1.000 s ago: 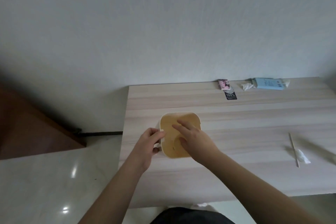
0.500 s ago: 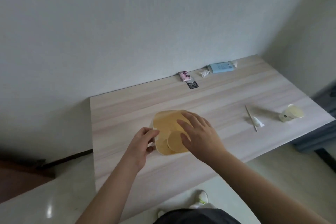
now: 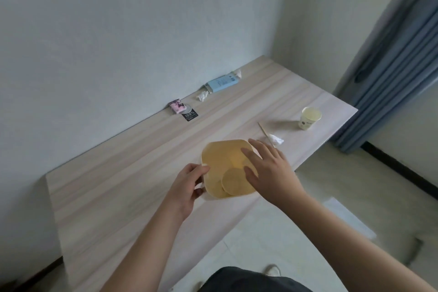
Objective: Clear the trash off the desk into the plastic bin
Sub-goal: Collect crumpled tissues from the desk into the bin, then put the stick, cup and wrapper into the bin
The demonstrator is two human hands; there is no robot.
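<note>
i see the plastic bin (image 3: 227, 168) sitting on the desk (image 3: 123, 173) close to its near edge, which i judge keeps it within easy reach of both hands; my left hand (image 3: 187, 185) pinches the bin's left rim between thumb and curled fingers, most likely to steady it so it does not slide; my right hand (image 3: 267, 170) hangs spread over the bin's right side with fingers straight and apart, holding nothing; i cannot tell whether it touches the rim; a round flat piece lies inside the bin near the front wall; the trash is spread well apart from the bin: a paper cup (image 3: 310, 118) stands upright toward the far right edge, a crumpled tissue (image 3: 276, 139) and a thin wooden stick (image 3: 265, 131) lie just beyond my right hand, and along the wall sit a pink packet (image 3: 177, 106), a black wrapper (image 3: 190, 115), a white scrap (image 3: 203, 95) and a blue box (image 3: 222, 82); i judge the tissue and stick the nearest pickings.
</note>
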